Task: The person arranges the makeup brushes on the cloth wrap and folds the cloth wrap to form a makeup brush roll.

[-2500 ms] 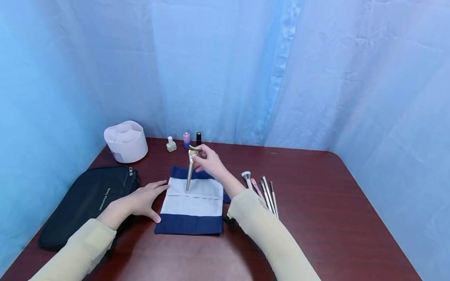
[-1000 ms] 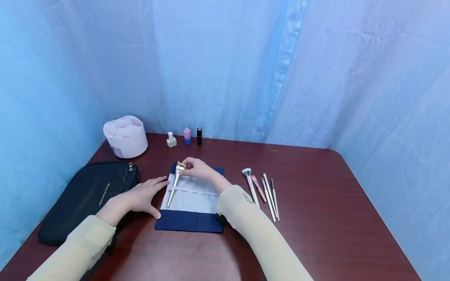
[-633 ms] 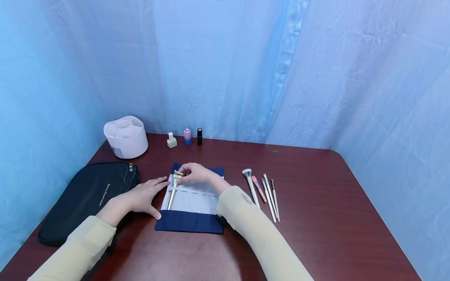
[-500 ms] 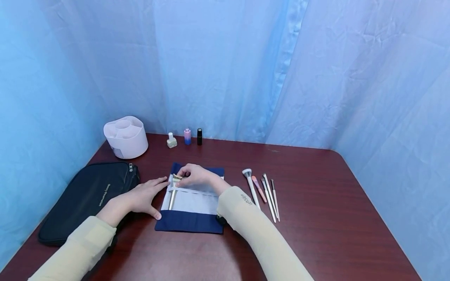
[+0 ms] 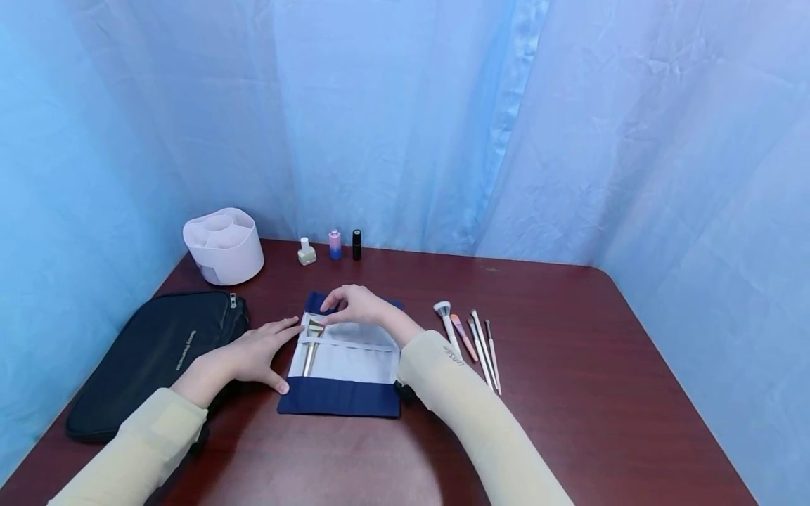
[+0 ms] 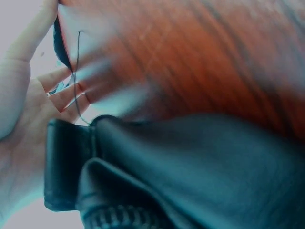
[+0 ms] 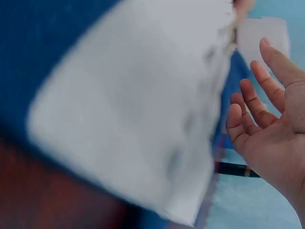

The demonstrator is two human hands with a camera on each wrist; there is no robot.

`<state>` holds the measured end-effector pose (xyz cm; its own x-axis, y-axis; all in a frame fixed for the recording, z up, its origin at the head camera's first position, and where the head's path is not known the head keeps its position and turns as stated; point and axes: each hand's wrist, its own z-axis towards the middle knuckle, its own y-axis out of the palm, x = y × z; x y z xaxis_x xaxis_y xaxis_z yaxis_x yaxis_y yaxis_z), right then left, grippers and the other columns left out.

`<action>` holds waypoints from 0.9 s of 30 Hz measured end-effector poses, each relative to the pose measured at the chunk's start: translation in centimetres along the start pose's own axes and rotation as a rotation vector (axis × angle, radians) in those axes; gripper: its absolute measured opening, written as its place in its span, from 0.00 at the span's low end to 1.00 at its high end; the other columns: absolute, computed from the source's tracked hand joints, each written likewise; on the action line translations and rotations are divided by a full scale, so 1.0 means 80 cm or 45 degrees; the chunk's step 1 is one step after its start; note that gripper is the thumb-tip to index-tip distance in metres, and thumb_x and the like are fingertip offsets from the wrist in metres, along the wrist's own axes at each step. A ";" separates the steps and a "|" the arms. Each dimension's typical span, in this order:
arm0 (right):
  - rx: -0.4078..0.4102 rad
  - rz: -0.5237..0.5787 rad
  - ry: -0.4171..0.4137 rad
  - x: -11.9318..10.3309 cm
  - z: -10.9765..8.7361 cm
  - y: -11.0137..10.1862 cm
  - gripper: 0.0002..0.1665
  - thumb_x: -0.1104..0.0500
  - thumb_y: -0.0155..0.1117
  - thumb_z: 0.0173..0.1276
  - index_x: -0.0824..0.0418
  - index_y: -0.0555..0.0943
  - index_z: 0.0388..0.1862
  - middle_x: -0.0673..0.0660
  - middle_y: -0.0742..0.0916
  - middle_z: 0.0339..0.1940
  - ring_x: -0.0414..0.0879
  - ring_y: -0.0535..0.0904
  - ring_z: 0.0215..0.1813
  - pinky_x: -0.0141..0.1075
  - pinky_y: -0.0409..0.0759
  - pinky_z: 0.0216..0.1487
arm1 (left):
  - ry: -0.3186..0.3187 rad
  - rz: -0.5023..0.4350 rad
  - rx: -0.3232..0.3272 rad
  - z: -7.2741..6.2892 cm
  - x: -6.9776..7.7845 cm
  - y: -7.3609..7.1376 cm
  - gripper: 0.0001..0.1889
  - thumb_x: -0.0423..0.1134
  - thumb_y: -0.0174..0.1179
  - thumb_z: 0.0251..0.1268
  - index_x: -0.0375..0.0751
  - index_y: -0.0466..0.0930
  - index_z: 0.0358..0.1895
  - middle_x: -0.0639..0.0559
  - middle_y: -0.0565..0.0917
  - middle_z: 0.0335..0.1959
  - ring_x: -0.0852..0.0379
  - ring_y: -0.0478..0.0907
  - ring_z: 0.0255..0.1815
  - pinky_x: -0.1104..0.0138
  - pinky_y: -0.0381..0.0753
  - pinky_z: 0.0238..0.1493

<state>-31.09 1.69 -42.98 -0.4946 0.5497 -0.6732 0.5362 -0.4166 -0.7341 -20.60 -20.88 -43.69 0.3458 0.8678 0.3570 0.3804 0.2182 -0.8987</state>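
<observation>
The unfolded brush roll [image 5: 363,365], white inside with navy flaps, lies on the table. Along its left side is a gold makeup brush [image 5: 311,351], bristle end away from me and handle toward the near navy flap. My left hand [image 5: 261,355] rests at the roll's left edge, thumb and fingers spread. My right hand [image 5: 357,307] hovers over the top of the roll, thumb near the brush head. In the right wrist view the fingers of my right hand [image 7: 274,105] are loosely bent and hold nothing.
Several makeup brushes [image 5: 484,351] lie right of the roll. A black zip case [image 5: 158,358] is at the left, beside my left forearm. Behind stand a white organizer [image 5: 224,263], a pale nail polish bottle [image 5: 306,254], a pink-blue bottle [image 5: 335,246] and a black tube [image 5: 357,246].
My right hand has brought the gold brush down and left onto the roll, slid it toward the near flap, then let it go and lifted slightly. My left hand has stayed put.
</observation>
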 end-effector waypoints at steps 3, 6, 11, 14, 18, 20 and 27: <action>0.026 -0.046 -0.030 -0.004 -0.012 -0.020 0.20 0.49 0.68 0.61 0.56 0.81 0.50 0.50 0.83 0.48 0.42 0.77 0.49 0.29 0.76 0.48 | 0.002 0.002 -0.001 0.000 0.000 0.000 0.58 0.63 0.72 0.36 0.39 0.55 0.72 0.36 0.53 0.74 0.34 0.52 0.71 0.34 0.54 0.63; 0.067 -0.070 -0.051 -0.006 -0.028 -0.040 0.23 0.48 0.68 0.61 0.56 0.80 0.52 0.50 0.83 0.49 0.43 0.77 0.50 0.31 0.76 0.50 | 0.007 0.008 0.009 -0.001 0.001 0.000 0.58 0.62 0.73 0.36 0.38 0.56 0.72 0.36 0.53 0.74 0.34 0.52 0.71 0.35 0.55 0.63; 0.182 -0.103 -0.027 -0.001 -0.059 -0.067 0.22 0.47 0.68 0.60 0.55 0.80 0.51 0.47 0.82 0.47 0.40 0.76 0.49 0.34 0.76 0.51 | 0.035 0.023 0.038 -0.002 0.002 0.001 0.58 0.61 0.74 0.35 0.38 0.56 0.72 0.35 0.54 0.73 0.34 0.53 0.71 0.36 0.56 0.62; 0.246 -0.122 -0.007 0.005 -0.077 -0.076 0.21 0.47 0.68 0.61 0.55 0.80 0.50 0.48 0.82 0.47 0.41 0.76 0.50 0.37 0.77 0.51 | 0.036 0.024 0.044 -0.003 0.001 0.002 0.58 0.61 0.74 0.35 0.38 0.56 0.72 0.36 0.54 0.73 0.34 0.53 0.71 0.36 0.57 0.62; 0.344 -0.153 0.012 0.014 -0.100 -0.084 0.18 0.48 0.67 0.62 0.54 0.81 0.48 0.51 0.82 0.47 0.42 0.76 0.51 0.39 0.77 0.52 | 0.026 0.010 0.036 -0.004 0.001 0.003 0.58 0.61 0.74 0.36 0.38 0.56 0.72 0.36 0.54 0.73 0.34 0.53 0.70 0.37 0.59 0.63; 0.396 -0.175 0.018 0.020 -0.111 -0.086 0.16 0.49 0.66 0.63 0.53 0.81 0.48 0.50 0.82 0.47 0.42 0.76 0.51 0.39 0.76 0.52 | 0.022 -0.002 0.031 -0.005 0.001 0.004 0.58 0.61 0.74 0.36 0.38 0.56 0.72 0.36 0.54 0.73 0.33 0.53 0.70 0.38 0.59 0.63; 0.498 -0.152 0.081 0.042 -0.149 -0.086 0.16 0.52 0.67 0.63 0.54 0.80 0.49 0.54 0.83 0.45 0.43 0.76 0.43 0.38 0.77 0.43 | 0.041 -0.011 0.044 -0.008 0.000 0.003 0.58 0.59 0.74 0.37 0.37 0.55 0.72 0.34 0.54 0.73 0.33 0.52 0.71 0.38 0.60 0.62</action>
<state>-28.29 15.04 -39.10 -0.4873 0.6494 -0.5838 0.1715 -0.5844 -0.7932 -19.99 -21.10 -43.75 0.3700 0.8510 0.3726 0.3539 0.2417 -0.9035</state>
